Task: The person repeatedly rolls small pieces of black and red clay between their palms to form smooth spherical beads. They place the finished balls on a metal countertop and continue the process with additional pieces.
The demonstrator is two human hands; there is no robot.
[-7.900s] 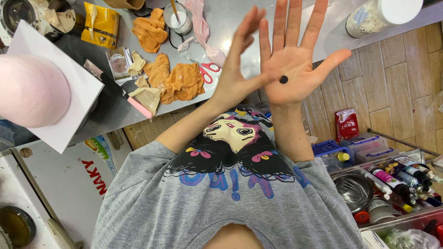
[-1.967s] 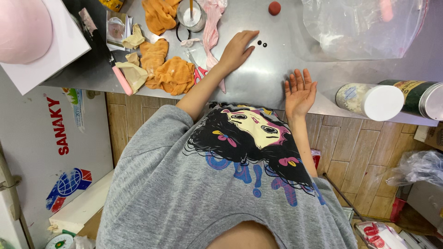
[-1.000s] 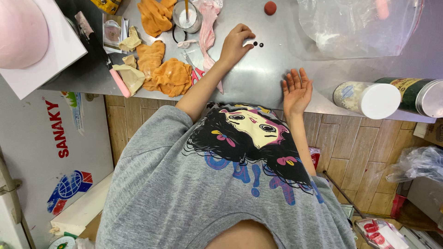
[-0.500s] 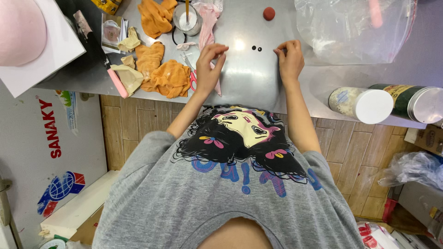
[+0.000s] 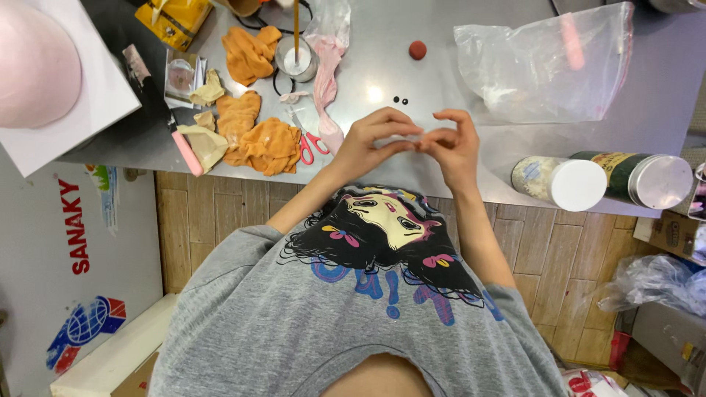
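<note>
My left hand [image 5: 371, 140] and my right hand [image 5: 452, 143] meet over the near middle of a steel table [image 5: 368, 73]. Their fingertips touch in a pinch. Whether something tiny sits between them is hidden. Two small black beads [image 5: 401, 100] lie on the steel just beyond my fingers. Farther back rests a small dark red ball [image 5: 418, 49].
Left of my hands lie red-handled scissors [image 5: 312, 143], orange cloth scraps [image 5: 265, 143], a pink strip [image 5: 327, 73] and a cup with a stick [image 5: 296, 59]. A clear plastic bag [image 5: 544, 66] sits back right. A white-lidded jar [image 5: 559, 182] and a green can [image 5: 636, 179] lie at the right edge.
My hands, flat and apart on the table half a second ago, have come together with fingertips touching. Before that, my left hand reached toward the black beads.
</note>
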